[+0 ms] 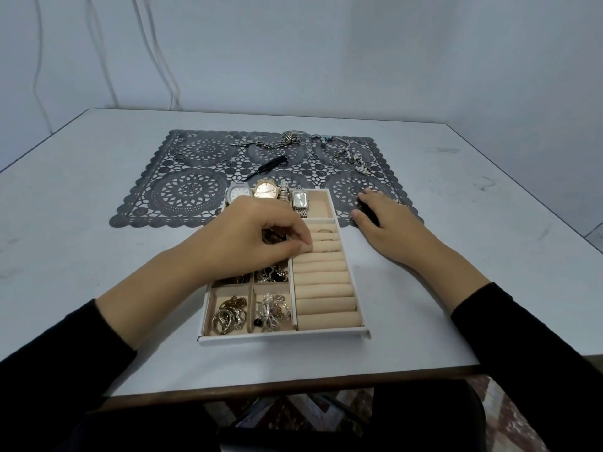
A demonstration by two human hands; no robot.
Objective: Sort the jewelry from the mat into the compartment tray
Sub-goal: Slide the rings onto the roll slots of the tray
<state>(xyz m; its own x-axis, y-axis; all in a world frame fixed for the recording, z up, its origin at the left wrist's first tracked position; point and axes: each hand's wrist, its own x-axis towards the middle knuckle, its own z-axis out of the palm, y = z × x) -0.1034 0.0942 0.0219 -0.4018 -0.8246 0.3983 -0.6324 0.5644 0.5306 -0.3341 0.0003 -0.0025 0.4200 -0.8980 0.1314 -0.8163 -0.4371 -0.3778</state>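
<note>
The beige compartment tray (329,331) sits at the table's near middle. Three watches (266,189) lie across its top section, two or three rings (328,240) sit in the padded ring rolls, and mixed jewelry (272,309) fills the small left compartments. My left hand (257,236) hovers over the tray with curled fingers. Its thumb and forefinger tips meet at the left end of the ring rolls, and I see nothing between them. My right hand (385,220) rests flat on the dark lace mat (189,190), right of the tray. Chains and bracelets (346,151) and loose rings (178,152) lie on the mat's far part.
A black feather-like piece (270,164) lies mid-mat. The white table (81,256) has bare surface left and right of the mat. A wall stands close behind, and the table's front edge is near my body.
</note>
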